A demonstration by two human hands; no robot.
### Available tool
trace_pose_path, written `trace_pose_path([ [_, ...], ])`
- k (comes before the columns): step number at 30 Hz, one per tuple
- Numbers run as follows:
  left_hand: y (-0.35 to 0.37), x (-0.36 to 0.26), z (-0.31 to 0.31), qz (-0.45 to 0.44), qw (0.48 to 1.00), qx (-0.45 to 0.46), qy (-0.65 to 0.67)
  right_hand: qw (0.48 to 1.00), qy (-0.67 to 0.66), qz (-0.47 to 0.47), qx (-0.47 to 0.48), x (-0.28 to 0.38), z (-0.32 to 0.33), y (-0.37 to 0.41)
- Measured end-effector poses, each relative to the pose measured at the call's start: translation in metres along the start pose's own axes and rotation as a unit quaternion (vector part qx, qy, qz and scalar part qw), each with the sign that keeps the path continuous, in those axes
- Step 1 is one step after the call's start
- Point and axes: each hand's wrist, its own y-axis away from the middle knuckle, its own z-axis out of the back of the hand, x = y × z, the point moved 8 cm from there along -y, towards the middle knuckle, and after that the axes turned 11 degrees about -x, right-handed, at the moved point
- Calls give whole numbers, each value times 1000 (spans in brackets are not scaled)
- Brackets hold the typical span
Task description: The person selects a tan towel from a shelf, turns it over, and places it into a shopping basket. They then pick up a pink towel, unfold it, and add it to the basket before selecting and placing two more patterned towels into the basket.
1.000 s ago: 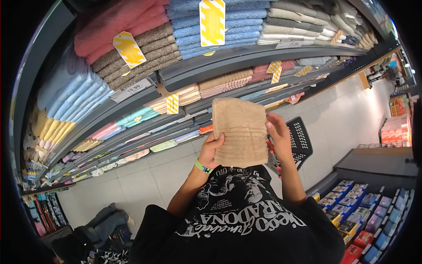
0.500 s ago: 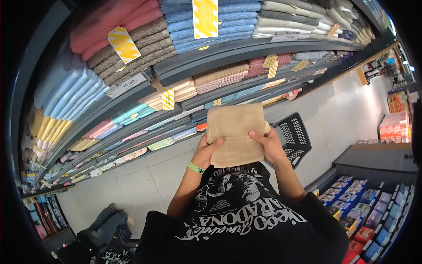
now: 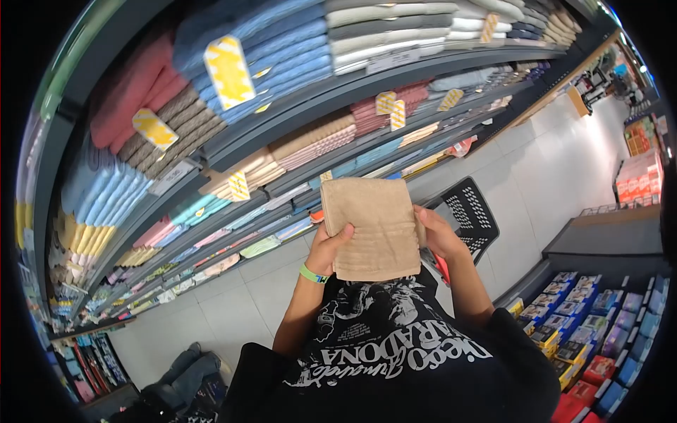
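A folded beige towel is held up in front of my chest. My left hand grips its left edge, the thumb lying on the front face and the fingers behind. At the opposite edge, my right hand pinches the towel's side, its other fingers partly hidden behind the cloth. A green wristband circles my left wrist.
Shelves with folded towels and yellow-striped tags curve across the front and left. A black perforated shopping basket stands behind my right hand. Boxed goods fill a display at lower right. A person's legs show at lower left.
My right thumb has moved off the towel's front face to its right edge. The towel has shifted slightly left and down, and the view has turned, sliding the shelves leftward.
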Motion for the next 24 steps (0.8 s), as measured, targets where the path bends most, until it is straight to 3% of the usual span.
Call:
trace_pose_path([
  [2, -9, 6, -15, -32, 998, -11, -43, 999, -16, -1, -40, 7, 29, 7],
  [4, -18, 12, -34, -25, 997, 5, -69, 983, 172, 39, -56, 16, 59, 18],
  [8, -32, 28, -67, -31, 989, 35, -138, 963, 173, 88, -188, 56, 73, 54],
  [11, -42, 41, -94, -37, 985, 41, -161, 968, 145, 143, -145, 69, 54, 78],
  [15, -52, 55, -123, -7, 980, 77, -183, 898, 351, 225, -143, 82, 48, 106],
  [19, -57, 73, -137, 61, 978, 99, -173, 941, 263, 175, -120, 78, 86, 118],
  [21, -51, 86, -156, 129, 981, 122, -75, 922, 284, 220, -145, 90, 87, 127],
  [24, -58, 119, -168, 209, 966, 147, -37, 892, 318, 240, -214, 94, 109, 141],
])
